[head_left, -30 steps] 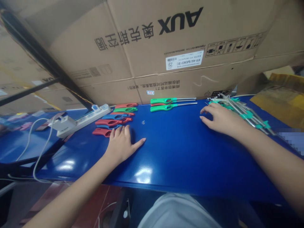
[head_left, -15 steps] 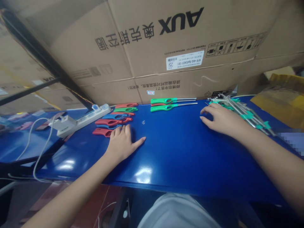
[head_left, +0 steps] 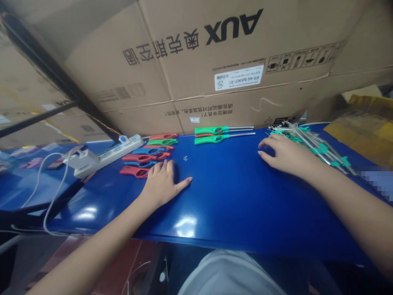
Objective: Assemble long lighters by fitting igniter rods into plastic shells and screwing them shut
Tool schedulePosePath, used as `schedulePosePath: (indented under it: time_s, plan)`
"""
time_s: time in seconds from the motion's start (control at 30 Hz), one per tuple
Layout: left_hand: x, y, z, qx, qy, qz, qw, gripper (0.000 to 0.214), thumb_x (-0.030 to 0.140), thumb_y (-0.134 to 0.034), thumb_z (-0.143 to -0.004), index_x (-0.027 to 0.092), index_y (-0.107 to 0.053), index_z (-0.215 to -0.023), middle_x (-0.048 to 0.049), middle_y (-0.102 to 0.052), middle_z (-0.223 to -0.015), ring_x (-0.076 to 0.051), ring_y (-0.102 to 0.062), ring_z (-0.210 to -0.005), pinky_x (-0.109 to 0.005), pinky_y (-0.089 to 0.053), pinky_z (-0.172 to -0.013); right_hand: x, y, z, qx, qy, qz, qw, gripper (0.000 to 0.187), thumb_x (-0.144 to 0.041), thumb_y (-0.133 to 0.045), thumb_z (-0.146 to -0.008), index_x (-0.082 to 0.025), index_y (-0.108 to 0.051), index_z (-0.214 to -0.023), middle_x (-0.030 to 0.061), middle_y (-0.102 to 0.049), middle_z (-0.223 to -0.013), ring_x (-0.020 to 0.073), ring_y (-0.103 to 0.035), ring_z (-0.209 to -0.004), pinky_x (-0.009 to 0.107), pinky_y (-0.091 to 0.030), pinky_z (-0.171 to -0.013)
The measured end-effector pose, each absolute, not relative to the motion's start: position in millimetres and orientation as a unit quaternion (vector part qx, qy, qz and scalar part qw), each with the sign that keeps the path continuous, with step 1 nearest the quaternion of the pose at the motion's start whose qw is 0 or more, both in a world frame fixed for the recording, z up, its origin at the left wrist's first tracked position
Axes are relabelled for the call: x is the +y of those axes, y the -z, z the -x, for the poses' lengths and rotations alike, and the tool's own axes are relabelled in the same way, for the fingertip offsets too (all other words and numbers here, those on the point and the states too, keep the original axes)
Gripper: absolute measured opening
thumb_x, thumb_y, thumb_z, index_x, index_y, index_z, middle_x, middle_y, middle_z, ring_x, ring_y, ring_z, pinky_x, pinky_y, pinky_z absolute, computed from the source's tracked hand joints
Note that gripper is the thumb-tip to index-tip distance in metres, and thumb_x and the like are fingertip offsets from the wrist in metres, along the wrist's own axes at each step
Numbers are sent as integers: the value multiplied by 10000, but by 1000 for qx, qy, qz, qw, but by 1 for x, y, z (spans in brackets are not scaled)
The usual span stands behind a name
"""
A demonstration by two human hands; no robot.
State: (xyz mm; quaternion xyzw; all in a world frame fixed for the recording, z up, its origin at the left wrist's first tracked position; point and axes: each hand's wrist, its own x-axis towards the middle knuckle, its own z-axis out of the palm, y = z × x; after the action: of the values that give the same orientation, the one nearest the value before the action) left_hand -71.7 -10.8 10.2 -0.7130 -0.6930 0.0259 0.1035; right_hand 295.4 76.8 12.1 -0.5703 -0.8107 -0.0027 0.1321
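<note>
My left hand rests on the blue table with its thumb stretched out to the right, holding nothing. Beside its fingertips lies the nearest red lighter handle, in a stack of several red, blue and green handles without metal tubes. My right hand is at the near left side of a heap of metal lighter tubes with green parts and thin wires. Its thumb and index finger are apart, with nothing visible between them; the other fingers are partly hidden. Between the hands, at the back, lie green lighters with metal tubes and a red one.
A large cardboard box stands along the table's back edge. On the left sits a white power strip with plugs and cables near a dark metal post. Tiny pale pieces lie mid-table. Yellow-brown packaging is at the far right.
My left hand has shifted slightly to the right, away from the lighter handles, uncovering more of the nearest red one. My right hand has hardly moved.
</note>
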Motion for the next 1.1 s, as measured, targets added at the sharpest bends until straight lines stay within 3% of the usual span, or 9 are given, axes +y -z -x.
schedulePosePath:
  time_s: [0.4, 0.8, 1.1]
  plan:
    - [1, -6, 76, -706, -22, 699, 111, 896, 800, -422, -874, 25, -533, -1312, -283, -626, -1288, -454, -563, -1232, -515, -421, -1053, 78, -11, -297, -820, 11, 558, 126, 326, -412, -464, -913, -205, -681, -1042, 104, -643, -1116, 298, -650, -1009, 417, -520, -811]
    - [5, -5, 78, -722, -21, 685, 96, 1021, 845, -455, -820, 22, -471, -1425, -296, -521, -1456, -462, -490, -1344, -531, -367, -1112, 80, -9, -298, -823, 8, 553, 128, 313, -399, -480, -904, -201, -682, -1035, 103, -645, -1106, 292, -648, -977, 417, -515, -795]
    - [7, -3, 83, -697, 8, 710, 97, 952, 847, -468, -816, 60, -521, -1349, -277, -558, -1412, -442, -502, -1329, -551, -365, -1116, 81, -7, -299, -822, 10, 555, 127, 319, -418, -478, -906, -206, -681, -1031, 104, -641, -1106, 290, -649, -960, 412, -513, -765]
